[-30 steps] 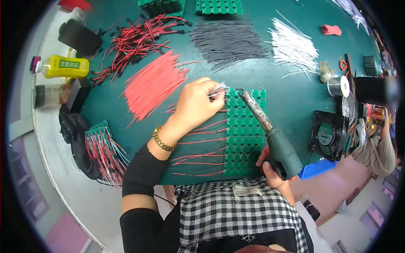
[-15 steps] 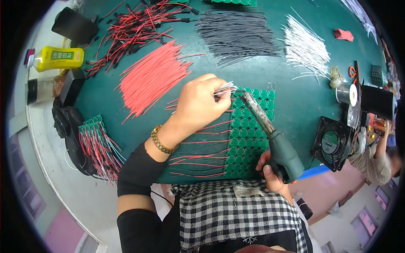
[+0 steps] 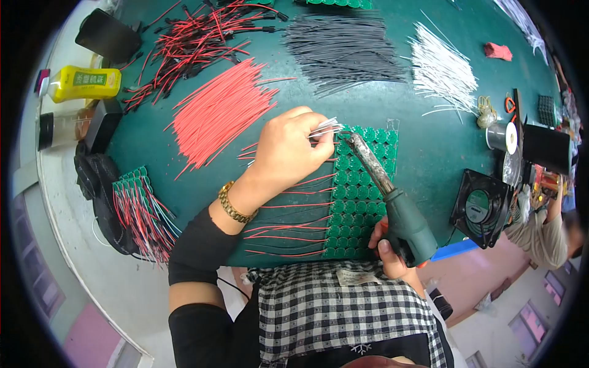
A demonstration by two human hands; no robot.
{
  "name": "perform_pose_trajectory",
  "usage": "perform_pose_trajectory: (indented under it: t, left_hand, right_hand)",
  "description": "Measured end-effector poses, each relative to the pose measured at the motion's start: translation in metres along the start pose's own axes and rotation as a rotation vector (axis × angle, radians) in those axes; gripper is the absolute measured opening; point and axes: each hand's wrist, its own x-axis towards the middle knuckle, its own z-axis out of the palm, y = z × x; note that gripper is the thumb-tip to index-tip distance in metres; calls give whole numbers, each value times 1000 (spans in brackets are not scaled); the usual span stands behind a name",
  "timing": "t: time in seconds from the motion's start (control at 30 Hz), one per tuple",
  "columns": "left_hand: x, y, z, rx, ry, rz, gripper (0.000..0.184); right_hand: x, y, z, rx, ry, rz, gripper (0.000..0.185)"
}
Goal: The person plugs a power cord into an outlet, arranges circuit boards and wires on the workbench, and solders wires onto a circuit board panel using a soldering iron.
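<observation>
My left hand point(image 3: 291, 142) is closed on a small bunch of white wires point(image 3: 325, 127), their ends pointing at the top left corner of a green circuit board panel point(image 3: 362, 193). In my right hand point(image 3: 389, 253) is a green soldering gun point(image 3: 410, 219), gripped at its handle. Its metal barrel slants up and left across the panel, with the tip close to the white wire ends; whether they touch I cannot tell. Thin red wires point(image 3: 294, 205) and dark wires extend left from the panel's left edge. My left hand partly covers the upper ones.
Loose red wires point(image 3: 224, 113), black wires point(image 3: 343, 52) and white wires point(image 3: 443, 70) lie in piles beyond my hands. A fan point(image 3: 480, 207) and a solder spool point(image 3: 503, 138) stand right. Left are wired boards point(image 3: 144, 211) and a yellow bottle point(image 3: 86, 84). Another person's sleeve point(image 3: 540, 239) shows far right.
The whole view has shifted very slightly. Both hands, the white wires and the soldering gun keep almost the same places over the panel.
</observation>
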Motion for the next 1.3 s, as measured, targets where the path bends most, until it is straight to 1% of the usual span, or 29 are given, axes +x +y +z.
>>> perform_pose_trajectory:
  t: [0.03, 0.1, 0.13, 0.2, 0.27, 0.37, 0.47, 0.57, 0.67, 0.77, 0.87, 0.97, 1.3]
  left_hand:
    - [0, 0, 0, -2, -1, -5, 11]
    - [0, 0, 0, -6, -3, -15, 11]
    - [0, 0, 0, -4, -4, -12, 11]
    - [0, 0, 0, 2, -9, -7, 11]
    - [0, -1, 0, 8, -12, -6, 11]
    - [0, -1, 0, 11, -8, 5, 11]
    - [0, -1, 0, 9, -8, 5, 10]
    - [0, -1, -1, 13, -22, 2, 10]
    - [0, -1, -2, 23, -30, 3, 10]
    - [0, -1, -1, 23, -22, 10, 10]
    - [0, -1, -1, 21, -21, 12, 10]
    - [0, -2, -1, 23, -14, 16, 10]
    - [0, -3, 0, 49, -20, 21, 12]
  right_hand:
    - [0, 0, 1, -4, 11, -1, 51]
    - [1, -1, 2, -42, 39, -51, 36]
    - [5, -3, 3, -76, 57, -100, 22]
    - [8, -7, 3, -146, 58, -146, 8]
    - [9, -10, 1, -220, 23, -143, 7]
    - [11, -6, 1, -287, 30, -207, 8]
    - [9, -4, 4, -169, 75, -197, 13]
    - [6, -9, 3, 12, 26, -90, 24]
    - [2, -7, 7, 140, 77, -131, 39]
    - [-1, -3, 4, 186, 71, -120, 47]
    - [-1, -3, 4, 168, 107, -104, 56]
    - [-1, -1, 5, 195, 123, -153, 54]
    - [-3, 8, 2, 213, 166, -152, 54]
